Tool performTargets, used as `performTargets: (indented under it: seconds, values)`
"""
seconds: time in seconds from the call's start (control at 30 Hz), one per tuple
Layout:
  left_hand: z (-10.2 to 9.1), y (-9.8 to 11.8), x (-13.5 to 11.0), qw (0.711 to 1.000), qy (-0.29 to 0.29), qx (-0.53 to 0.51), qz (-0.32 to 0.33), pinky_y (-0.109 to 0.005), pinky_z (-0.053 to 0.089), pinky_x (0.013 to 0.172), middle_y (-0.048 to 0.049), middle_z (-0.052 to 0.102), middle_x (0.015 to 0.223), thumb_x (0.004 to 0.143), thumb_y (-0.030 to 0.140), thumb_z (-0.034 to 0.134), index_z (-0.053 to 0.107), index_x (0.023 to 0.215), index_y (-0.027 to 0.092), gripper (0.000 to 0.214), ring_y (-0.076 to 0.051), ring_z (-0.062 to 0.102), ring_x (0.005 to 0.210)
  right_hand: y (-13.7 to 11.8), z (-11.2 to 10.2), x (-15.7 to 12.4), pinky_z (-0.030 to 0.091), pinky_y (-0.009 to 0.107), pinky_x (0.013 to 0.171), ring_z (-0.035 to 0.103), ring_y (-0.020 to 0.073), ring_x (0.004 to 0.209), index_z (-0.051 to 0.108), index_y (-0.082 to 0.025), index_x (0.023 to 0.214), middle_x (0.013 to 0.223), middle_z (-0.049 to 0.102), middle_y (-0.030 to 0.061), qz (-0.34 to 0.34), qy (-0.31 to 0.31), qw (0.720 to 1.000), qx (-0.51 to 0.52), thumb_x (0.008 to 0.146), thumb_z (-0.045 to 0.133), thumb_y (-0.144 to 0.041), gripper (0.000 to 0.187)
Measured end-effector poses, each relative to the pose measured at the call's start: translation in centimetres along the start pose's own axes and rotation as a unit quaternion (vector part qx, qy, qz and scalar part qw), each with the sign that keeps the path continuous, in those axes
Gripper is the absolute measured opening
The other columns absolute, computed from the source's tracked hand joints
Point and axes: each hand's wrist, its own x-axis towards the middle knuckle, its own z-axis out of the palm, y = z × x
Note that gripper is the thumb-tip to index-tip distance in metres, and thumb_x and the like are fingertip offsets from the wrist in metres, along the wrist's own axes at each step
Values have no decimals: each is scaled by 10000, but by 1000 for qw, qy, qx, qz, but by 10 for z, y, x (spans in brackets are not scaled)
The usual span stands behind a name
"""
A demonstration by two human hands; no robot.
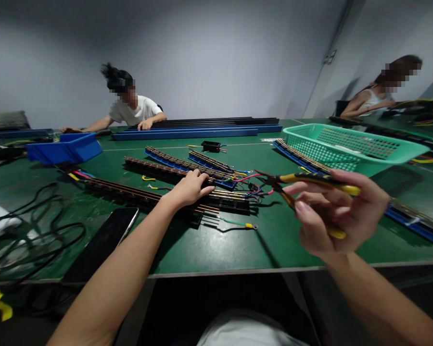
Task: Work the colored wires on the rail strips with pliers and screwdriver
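My left hand (190, 188) lies over a black conductor rail (234, 204) with copper strips, its fingers bent across the far side and its thumb on the near side. My right hand (341, 221) holds pliers (305, 179) with yellow-and-black handles. The handles are spread and the jaws point left, parted, by thin red and blue wires (254, 188) at the rail's right end. Whether the jaws touch a wire, I cannot tell. Nearer me, a green-yellow lead (238, 223) with a ring terminal sticks out from another rail (126, 191).
Behind lie blue-backed rails (166, 157) and a small black box (211, 146). A green basket (361, 156) stands right, a blue bin (65, 148) left. A phone (103, 242) and black cables (54, 230) lie near the left front. Two people (137, 108) sit across the tables.
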Motion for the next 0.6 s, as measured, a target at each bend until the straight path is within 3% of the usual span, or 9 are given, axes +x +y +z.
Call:
performTargets:
  seconds: [0.07, 0.17, 0.23, 0.4, 0.6]
  values:
    - [-1, 0, 0, 1000, -1, -3, 0, -410, 456, 976, -159, 549, 1178, 984, 480, 487, 573, 1303, 122, 487, -299, 536, 1103, 9, 10, 11, 518, 219, 467, 707, 159, 733, 493, -259, 1332, 950, 689, 29, -8, -76, 997, 29, 806, 598, -30, 583]
    - [-1, 1, 0, 1000, 2, 0, 0, -419, 457, 973, -151, 553, 1170, 982, 485, 488, 575, 1299, 137, 479, -299, 538, 1102, 30, 27, 15, 453, 197, 417, 687, 149, 714, 422, -276, 1371, 1030, 674, 56, -47, -195, 978, 61, 806, 567, -41, 629]
    - [-1, 1, 0, 1000, 5, 3, 1, -425, 459, 970, -148, 558, 1166, 981, 492, 484, 579, 1287, 144, 473, -299, 540, 1100, 43, 37, 9, 451, 213, 444, 655, 138, 667, 366, -270, 1402, 985, 676, 48, -2, -247, 968, 53, 819, 550, -52, 650]
    - [0, 0, 0, 1000, 6, 4, 3, -427, 457, 972, -159, 557, 1176, 982, 488, 481, 579, 1292, 128, 485, -302, 541, 1097, 58, 52, -16, 423, 209, 466, 510, 68, 513, 362, -252, 1375, 961, 657, 24, 100, -250, 963, 15, 828, 526, -82, 596]
    - [0, 1, -1, 1000, 11, 1, 1, -436, 456, 971, -154, 566, 1163, 979, 487, 483, 588, 1268, 137, 466, -304, 540, 1103, 59, 50, -23, 438, 208, 496, 509, 62, 505, 338, -246, 1372, 954, 665, 21, 77, -258, 963, 0, 866, 517, -117, 552]
